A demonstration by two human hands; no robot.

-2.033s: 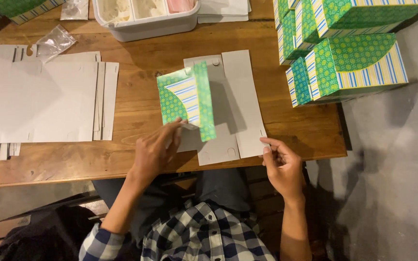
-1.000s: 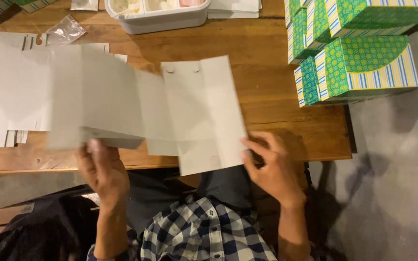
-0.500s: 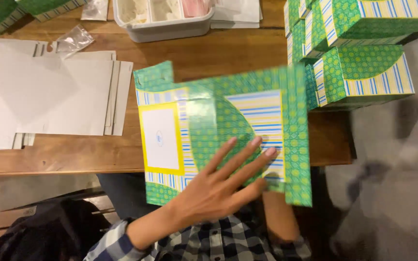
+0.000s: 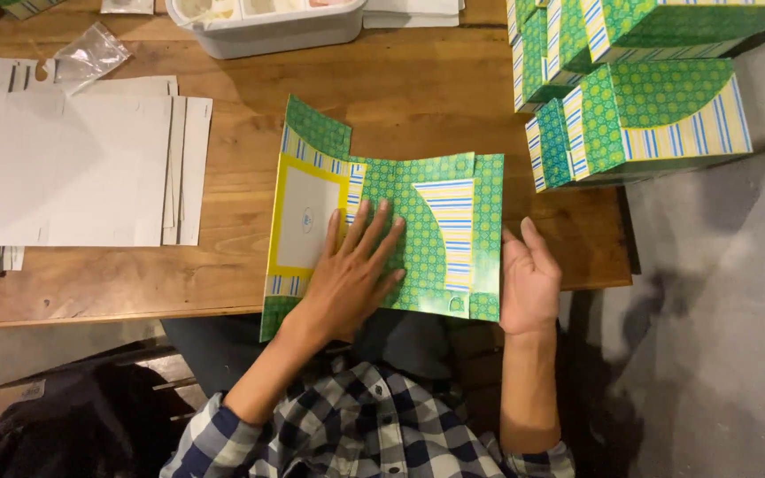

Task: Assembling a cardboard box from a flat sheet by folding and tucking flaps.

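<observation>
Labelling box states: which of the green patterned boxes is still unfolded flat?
The flat box blank at the table's front edge, under the left hand. The folded boxes stacked on the right already stand as boxes.

Single head cam, looks almost straight down from above the person's chest onto the near edge of the table [image 4: 90,292]. Close range: both forearms and the plaid shirt [image 4: 356,425] fill the bottom of frame. Table runs across the upper two thirds, far side at top; floor [image 4: 719,310] shows on the right past the table end. No second view, so nothing overlaps
</observation>
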